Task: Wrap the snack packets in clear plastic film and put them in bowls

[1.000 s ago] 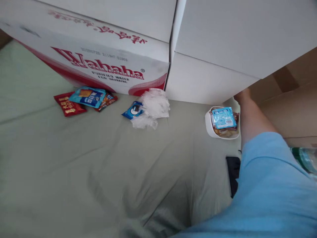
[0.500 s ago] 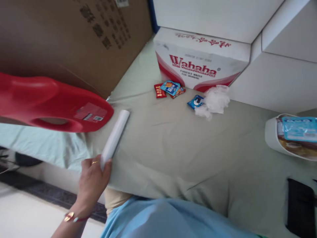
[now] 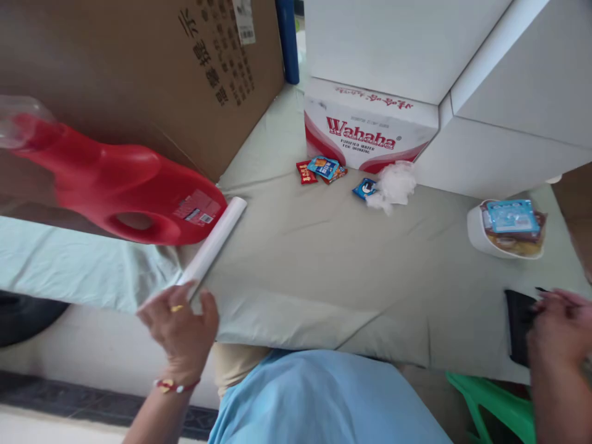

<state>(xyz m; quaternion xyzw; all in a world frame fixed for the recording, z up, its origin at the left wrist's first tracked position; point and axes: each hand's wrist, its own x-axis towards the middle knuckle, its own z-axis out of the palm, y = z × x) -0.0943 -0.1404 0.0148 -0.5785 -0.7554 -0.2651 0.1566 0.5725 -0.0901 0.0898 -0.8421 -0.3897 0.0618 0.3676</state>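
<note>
A white roll [image 3: 213,243] lies slantwise on the cloth-covered surface, its far end close to the base of a red jug [image 3: 139,185]. My left hand [image 3: 182,320] is at the roll's near end, thumb spread away from the fingers; the fingertips are blurred. At the right edge my right hand [image 3: 559,327] is closed in a pinch above a flat black object [image 3: 518,324]. A thin dark piece shows at its fingertips, too small and blurred to name.
A Wahaba-style carton marked Wahaha [image 3: 370,132] stands at the back, with small snack packets [image 3: 324,168] and crumpled white plastic [image 3: 395,185] before it. A white basket [image 3: 478,231] of packets sits right. A large cardboard box [image 3: 139,74] stands left, a green stool [image 3: 499,404] below.
My right hand has come into view at the black object. My left hand's grip on the roll has loosened, and the roll has tilted a little more toward the left.
</note>
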